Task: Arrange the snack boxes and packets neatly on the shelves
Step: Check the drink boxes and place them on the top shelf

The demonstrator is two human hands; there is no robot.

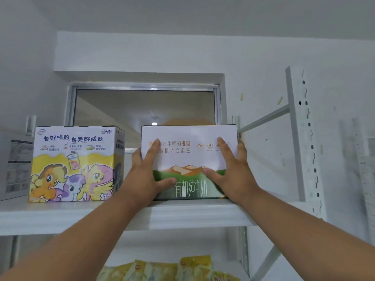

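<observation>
Yellow packets (172, 269) nearest, on the lower shelf; above, left hand (149, 176) and right hand (231, 175) spread flat, clasping the milk box (189, 159) on the top shelf (81, 214) beside the pony box (75, 165); likely mid-placement; next: push back, square to the edge.

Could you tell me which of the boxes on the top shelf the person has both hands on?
The white box with the green mountain design, rightmost on the shelf; the cartoon pony box and grey box are untouched.
</observation>
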